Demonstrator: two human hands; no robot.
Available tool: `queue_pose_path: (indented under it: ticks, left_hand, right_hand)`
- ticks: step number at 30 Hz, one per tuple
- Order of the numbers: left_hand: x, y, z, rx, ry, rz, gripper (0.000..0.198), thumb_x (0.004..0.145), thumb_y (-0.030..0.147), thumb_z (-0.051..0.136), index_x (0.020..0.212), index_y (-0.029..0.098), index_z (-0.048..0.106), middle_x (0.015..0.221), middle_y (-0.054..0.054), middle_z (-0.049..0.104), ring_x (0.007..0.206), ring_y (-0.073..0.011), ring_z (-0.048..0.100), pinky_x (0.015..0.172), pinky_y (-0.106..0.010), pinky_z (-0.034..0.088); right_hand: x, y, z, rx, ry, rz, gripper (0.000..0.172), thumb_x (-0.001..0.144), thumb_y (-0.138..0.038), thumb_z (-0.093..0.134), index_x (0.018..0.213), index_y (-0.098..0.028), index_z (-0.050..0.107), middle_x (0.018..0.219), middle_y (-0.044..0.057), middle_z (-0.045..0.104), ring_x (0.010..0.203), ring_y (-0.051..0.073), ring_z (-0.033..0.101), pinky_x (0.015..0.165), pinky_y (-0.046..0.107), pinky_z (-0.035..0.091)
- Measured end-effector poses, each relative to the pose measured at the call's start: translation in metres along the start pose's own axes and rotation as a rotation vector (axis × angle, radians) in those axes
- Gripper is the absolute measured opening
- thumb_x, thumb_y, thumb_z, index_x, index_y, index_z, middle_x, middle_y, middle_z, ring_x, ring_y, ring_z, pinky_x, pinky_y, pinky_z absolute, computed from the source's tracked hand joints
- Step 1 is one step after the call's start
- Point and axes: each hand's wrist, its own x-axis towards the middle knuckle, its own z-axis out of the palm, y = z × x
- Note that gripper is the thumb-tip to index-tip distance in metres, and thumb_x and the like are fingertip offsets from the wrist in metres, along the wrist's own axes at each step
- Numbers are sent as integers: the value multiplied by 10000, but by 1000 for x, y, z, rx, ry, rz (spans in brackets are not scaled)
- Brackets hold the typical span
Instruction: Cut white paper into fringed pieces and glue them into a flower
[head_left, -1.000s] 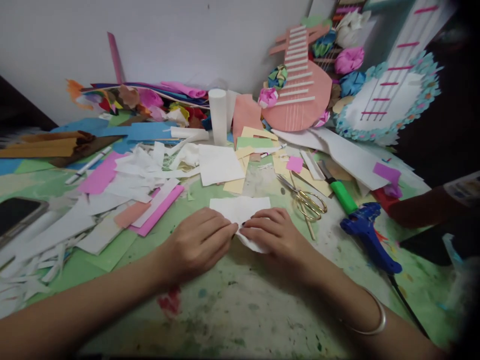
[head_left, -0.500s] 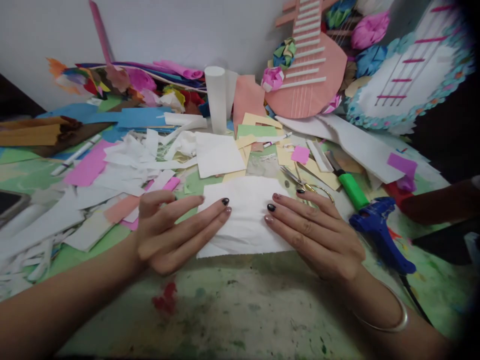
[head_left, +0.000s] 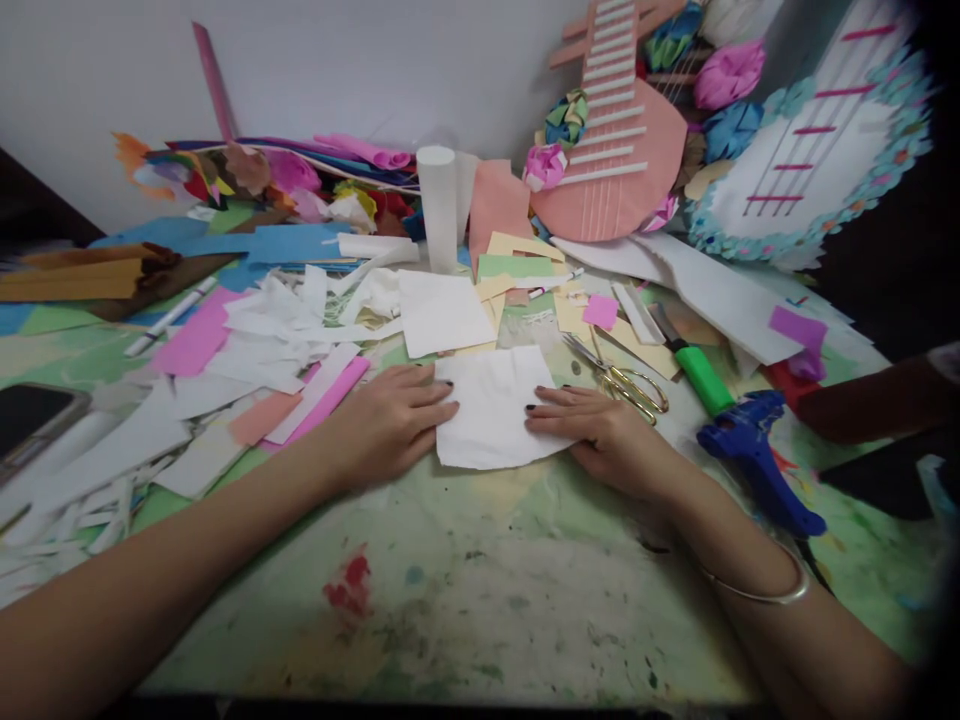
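Note:
A white, slightly wrinkled sheet of thin paper [head_left: 491, 415] lies on the paint-stained table between my hands. My left hand [head_left: 394, 425] rests flat, its fingertips on the sheet's left edge. From the other side, the fingers of my right hand [head_left: 619, 440] lie stretched out over the right edge. Both hands are open, and neither grips anything that I can see. Just behind the sheet is a smooth white square of paper [head_left: 446, 315]. Gold-handled scissors [head_left: 622, 385] lie beyond my right hand.
A blue glue gun [head_left: 757, 450] and a green-handled knife [head_left: 705, 375] lie at right. White paper scraps [head_left: 262, 340] and a phone [head_left: 37, 420] are on the left. A white roll [head_left: 437, 210] stands behind, beside a pink paper instrument [head_left: 611, 170].
The sheet's near edge has moved away from me and the sheet looks smaller. My hands have moved farther forward and now lie flatter at its sides. The view has shifted slightly.

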Motion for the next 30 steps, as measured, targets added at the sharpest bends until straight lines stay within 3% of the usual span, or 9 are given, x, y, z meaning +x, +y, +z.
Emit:
queue_pose_path:
  ticks: [3, 6, 9, 11, 16, 20, 25, 28, 30]
  left_hand:
    - [2, 9, -9, 67, 3, -79, 386, 806, 226, 563, 1173, 114, 606, 1274, -190, 576, 1286, -403, 404, 973, -629, 362]
    - [5, 23, -11, 40, -52, 45, 479, 832, 187, 539, 1304, 117, 490, 1383, -181, 478, 1358, -347, 322, 1068, -610, 275]
    - [4, 33, -4, -33, -92, 248, 395, 907, 110, 422, 1296, 100, 488, 1335, -173, 530, 1313, -256, 423, 1072, -475, 377]
    - [3, 36, 2, -67, -71, 286, 353, 923, 83, 387, 1245, 70, 528, 1265, -181, 587, 1256, -245, 493, 1022, -433, 450]
    - [1, 33, 5, -298, 59, 179, 204, 901, 139, 490, 1002, 142, 667, 1046, -91, 717, 1096, -206, 623, 930, -365, 537]
    - [1, 26, -1, -491, 49, 67, 137, 869, 186, 562, 892, 164, 695, 958, -77, 736, 1000, -176, 665, 885, -314, 552]
    - [5, 18, -15, -615, -98, -90, 140, 847, 222, 581, 758, 182, 682, 811, -55, 725, 828, -157, 669, 747, -279, 543]
    - [7, 16, -20, -644, -219, -188, 129, 824, 259, 609, 748, 175, 672, 765, -40, 697, 728, -134, 627, 647, -235, 491]
    - [7, 15, -19, -674, -291, -254, 132, 819, 272, 613, 760, 166, 667, 764, -34, 677, 680, -118, 595, 593, -213, 448]
  right_hand:
    - [0, -7, -4, -11, -24, -37, 329, 840, -76, 521, 1109, -201, 665, 1146, 59, 686, 1232, 235, 519, 1030, 463, 420]
    - [0, -15, -3, -28, -35, -64, 367, 852, -85, 521, 1183, -206, 622, 1206, 69, 654, 1272, 230, 476, 1055, 500, 379]
    - [0, -17, 0, 6, -72, -69, 366, 874, -68, 487, 1179, -212, 628, 1211, 63, 651, 1255, 210, 495, 1053, 478, 393]
    - [0, -14, 0, 46, -81, -62, 324, 900, -76, 464, 1121, -204, 662, 1170, 47, 676, 1223, 199, 529, 1046, 446, 412]
    - [-2, -2, -6, 124, -85, -52, 278, 919, -119, 469, 1049, -222, 693, 1081, 16, 715, 1169, 193, 575, 1024, 416, 443]
    - [-5, 4, -10, 153, -50, -19, 239, 903, -143, 513, 980, -253, 711, 998, -1, 739, 1100, 191, 624, 998, 391, 455]
    - [-5, 3, -11, 206, 24, 83, 139, 866, -213, 594, 918, -246, 719, 890, 2, 741, 900, 176, 679, 846, 350, 496]
    - [-4, 3, -10, 251, 30, 124, 129, 850, -289, 623, 852, -223, 734, 781, 28, 711, 777, 168, 626, 675, 302, 491]
    - [-3, 4, -10, 258, -11, 151, 153, 847, -317, 628, 813, -209, 731, 754, 36, 691, 755, 167, 595, 661, 297, 467]
